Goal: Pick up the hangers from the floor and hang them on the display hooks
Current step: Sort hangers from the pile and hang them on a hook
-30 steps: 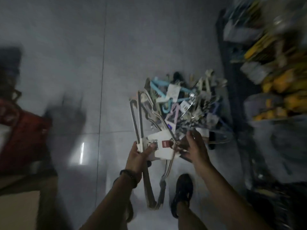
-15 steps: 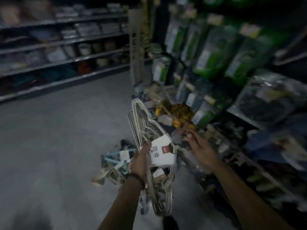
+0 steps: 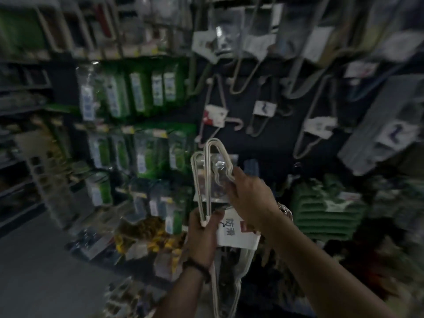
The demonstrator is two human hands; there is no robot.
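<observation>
hangers [image 3: 214, 180] below wall-hung hanger packs [image 3: 263, 109]

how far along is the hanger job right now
Done: one hanger bundle is off the floor. In hand: left hand grips it beside the label, right hand grips higher up, facing the display board where other hanger packs hang. Left: hooking it on; any floor pile is out of view.

Dim, underexposed; heavy motion blur; edges smeared, bent.

hanger bundle [image 3: 229, 237] lifted before the display wall [image 3: 236, 104], right hand [image 3: 247, 198] now gripping it
</observation>
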